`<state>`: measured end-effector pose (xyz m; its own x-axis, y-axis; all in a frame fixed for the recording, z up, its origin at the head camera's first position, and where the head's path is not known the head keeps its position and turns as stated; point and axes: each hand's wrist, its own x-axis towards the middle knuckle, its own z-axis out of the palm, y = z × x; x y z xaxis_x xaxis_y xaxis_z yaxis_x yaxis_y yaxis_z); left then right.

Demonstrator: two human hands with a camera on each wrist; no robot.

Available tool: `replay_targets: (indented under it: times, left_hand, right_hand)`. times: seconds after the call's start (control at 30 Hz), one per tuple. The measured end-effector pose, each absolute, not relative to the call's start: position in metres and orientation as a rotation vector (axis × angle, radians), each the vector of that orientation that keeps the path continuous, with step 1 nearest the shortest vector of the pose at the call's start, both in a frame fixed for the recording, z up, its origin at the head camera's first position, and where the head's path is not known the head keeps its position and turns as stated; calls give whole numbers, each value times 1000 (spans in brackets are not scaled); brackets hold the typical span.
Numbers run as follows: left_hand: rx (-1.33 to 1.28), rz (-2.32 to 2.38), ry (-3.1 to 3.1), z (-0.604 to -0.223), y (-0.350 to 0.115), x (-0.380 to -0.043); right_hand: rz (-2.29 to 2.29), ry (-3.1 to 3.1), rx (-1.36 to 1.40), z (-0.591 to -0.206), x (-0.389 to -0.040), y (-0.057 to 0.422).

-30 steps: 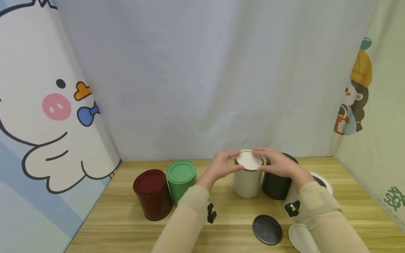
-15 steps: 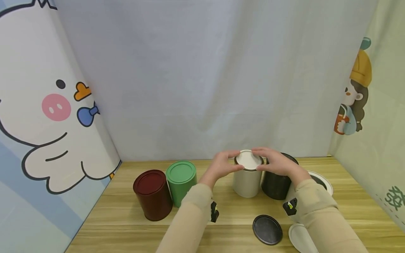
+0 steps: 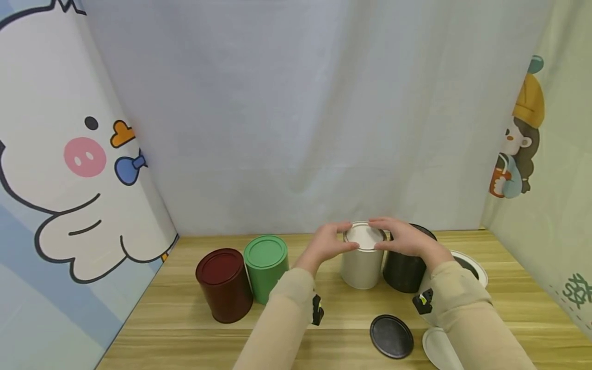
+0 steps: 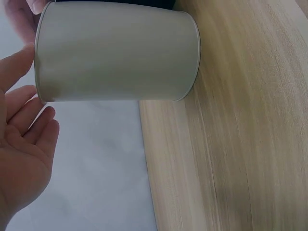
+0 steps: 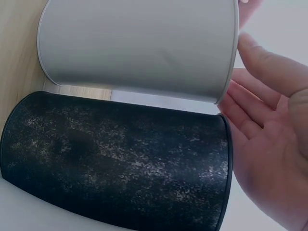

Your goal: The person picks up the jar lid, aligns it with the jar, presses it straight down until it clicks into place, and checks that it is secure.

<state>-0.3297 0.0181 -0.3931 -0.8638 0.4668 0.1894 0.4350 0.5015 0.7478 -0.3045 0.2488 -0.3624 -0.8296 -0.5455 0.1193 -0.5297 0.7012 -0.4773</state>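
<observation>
The white lid (image 3: 365, 236) has settled flatter onto the pale can (image 3: 362, 270), directly between the left hand (image 3: 325, 242) and the right hand (image 3: 405, 239), each clasping its rim between thumb and fingers, with the black can (image 3: 403, 273) under the right hand.

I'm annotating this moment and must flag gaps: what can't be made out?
- Head view: whether the white lid is fully seated; left hand and right hand cover parts of its edge.
- Head view: most of the rightmost can, behind the right sleeve.
- Head view: part of the black can, behind the right hand.
- Right wrist view: part of the white can, cut off by the top edge.
</observation>
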Motion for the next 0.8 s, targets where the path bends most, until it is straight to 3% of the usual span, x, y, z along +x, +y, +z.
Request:
replay_targets:
  times: [0.8]
  left_hand:
    - [792,1233,2806,-397,22,-328]
  right_hand:
    - [-701,3207,-811,-382,-296,240]
